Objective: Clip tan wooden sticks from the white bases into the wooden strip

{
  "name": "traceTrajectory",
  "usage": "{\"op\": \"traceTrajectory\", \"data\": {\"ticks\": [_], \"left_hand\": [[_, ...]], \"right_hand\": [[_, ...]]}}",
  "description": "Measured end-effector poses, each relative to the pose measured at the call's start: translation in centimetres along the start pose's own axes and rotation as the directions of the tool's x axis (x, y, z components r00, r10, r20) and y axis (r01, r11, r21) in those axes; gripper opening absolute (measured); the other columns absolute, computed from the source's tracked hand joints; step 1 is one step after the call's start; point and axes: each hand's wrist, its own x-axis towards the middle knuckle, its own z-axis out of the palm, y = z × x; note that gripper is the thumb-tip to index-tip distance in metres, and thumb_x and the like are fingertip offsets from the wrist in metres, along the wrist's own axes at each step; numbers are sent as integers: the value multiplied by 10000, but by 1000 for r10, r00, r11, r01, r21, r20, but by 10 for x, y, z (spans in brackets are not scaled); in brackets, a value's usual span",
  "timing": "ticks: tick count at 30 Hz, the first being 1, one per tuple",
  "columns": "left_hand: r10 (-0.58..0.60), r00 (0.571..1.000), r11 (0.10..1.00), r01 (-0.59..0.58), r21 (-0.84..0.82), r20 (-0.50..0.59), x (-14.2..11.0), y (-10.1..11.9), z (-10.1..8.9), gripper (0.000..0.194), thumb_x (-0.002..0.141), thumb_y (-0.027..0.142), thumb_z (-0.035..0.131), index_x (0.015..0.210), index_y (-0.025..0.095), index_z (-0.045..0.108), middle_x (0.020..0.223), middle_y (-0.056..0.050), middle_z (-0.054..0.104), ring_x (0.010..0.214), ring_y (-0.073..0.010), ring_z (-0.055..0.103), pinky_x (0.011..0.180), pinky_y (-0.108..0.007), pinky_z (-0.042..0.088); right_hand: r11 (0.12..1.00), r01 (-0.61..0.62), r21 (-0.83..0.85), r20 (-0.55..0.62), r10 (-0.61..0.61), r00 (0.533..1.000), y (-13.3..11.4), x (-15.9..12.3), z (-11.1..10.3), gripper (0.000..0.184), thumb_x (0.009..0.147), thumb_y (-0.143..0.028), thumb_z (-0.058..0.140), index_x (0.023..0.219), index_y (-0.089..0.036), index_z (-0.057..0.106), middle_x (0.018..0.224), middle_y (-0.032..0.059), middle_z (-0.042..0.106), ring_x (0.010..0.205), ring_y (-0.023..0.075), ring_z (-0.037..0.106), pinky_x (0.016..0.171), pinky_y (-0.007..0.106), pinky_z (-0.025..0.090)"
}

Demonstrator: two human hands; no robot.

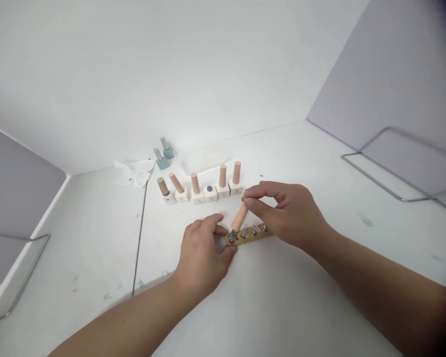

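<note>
Two bare hands work on a white tabletop (pixel 85 248) walled by lilac-grey panels (pixel 390 79): the right hand (pixel 286 215) pinches a tilted peach peg (pixel 240 217) on a bolt at one end of a wooden strip (pixel 256 234), the left hand (pixel 202 255) curled against that end, a row of white blocks (pixel 204 194) just beyond.

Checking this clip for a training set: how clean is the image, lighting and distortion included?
In the head view, light is bright and even, with faint shadows beneath the left hand and right hand; the wide lens bows the white booth; the top right corner falls dark; the teal bottles look slightly soft.
</note>
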Motion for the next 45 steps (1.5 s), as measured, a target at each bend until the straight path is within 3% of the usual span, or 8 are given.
{"op": "traceTrajectory", "data": {"ticks": [6, 12, 19, 27, 34, 39, 42, 45], "left_hand": [[-5, 1000, 1000, 6, -19, 12, -3, 2, -2, 545, 743, 194, 652, 1233, 268, 425, 1040, 88, 601, 1066, -182, 427, 946, -395, 333], [15, 1000, 1000, -15, -14, 14, -1, 4, -3, 531, 753, 181, 645, 1237, 240, 434, 1025, 75, 613, 1061, -190, 432, 930, -397, 336], [56, 998, 998, -56, 6, 2, 0, 5, -3, 529, 752, 186, 652, 1228, 237, 428, 994, 97, 628, 1055, -191, 445, 925, -386, 336], [60, 998, 998, -60, 36, 1, -1, 4, -4, 528, 751, 189, 654, 1225, 235, 427, 993, 101, 627, 1038, -178, 448, 935, -376, 338], [6, 999, 1000, -7, 26, 33, -1, 5, -3, 538, 752, 206, 650, 1244, 241, 436, 1006, 81, 619, 1065, -191, 438, 941, -379, 348], [27, 1000, 999, -27, 30, 11, -2, 3, -2, 534, 763, 211, 647, 1247, 248, 424, 1009, 99, 622, 1065, -183, 437, 940, -374, 336], [59, 998, 998, -59, 38, -1, -1, 3, -3, 518, 756, 204, 651, 1222, 235, 426, 993, 100, 630, 1046, -182, 451, 928, -376, 335], [74, 997, 997, -73, 35, -7, -1, 4, -4, 504, 757, 199, 646, 1211, 231, 428, 984, 95, 632, 1038, -185, 461, 925, -383, 337]], "right_hand": [[997, 29, -66, -46, -32, 998, 2, 2, 0, 103, 782, -272, 627, 784, -275, 730, 857, 7, 740, 811, 228, 685, 615, 339, 534], [997, -78, -10, -172, 75, 982, -7, -1, -3, 73, 770, -270, 665, 789, -251, 733, 828, 24, 741, 771, 216, 678, 578, 324, 514], [999, -12, 42, -31, 13, 999, -1, -1, -2, 77, 761, -281, 664, 777, -247, 732, 825, 22, 741, 749, 209, 685, 616, 341, 546], [997, 35, -73, -87, -42, 995, -1, -1, 2, 66, 762, -265, 661, 780, -261, 724, 803, 13, 731, 732, 208, 681, 583, 341, 542], [998, 27, -50, -183, -36, 982, -6, -4, 1, 52, 762, -256, 670, 782, -257, 718, 803, 18, 735, 750, 214, 684, 609, 354, 547], [997, -20, 69, -126, 28, 992, -12, -6, -1, 45, 762, -230, 670, 768, -244, 713, 808, 9, 741, 795, 209, 691, 662, 348, 554], [1000, 6, 12, -56, -5, 998, -11, -5, 0, 64, 755, -232, 660, 765, -248, 721, 807, 10, 740, 783, 216, 692, 622, 342, 550], [999, 4, -33, -69, -6, 998, -10, -4, 2, 76, 764, -228, 647, 763, -251, 719, 802, 11, 738, 792, 221, 692, 623, 345, 552]]}}
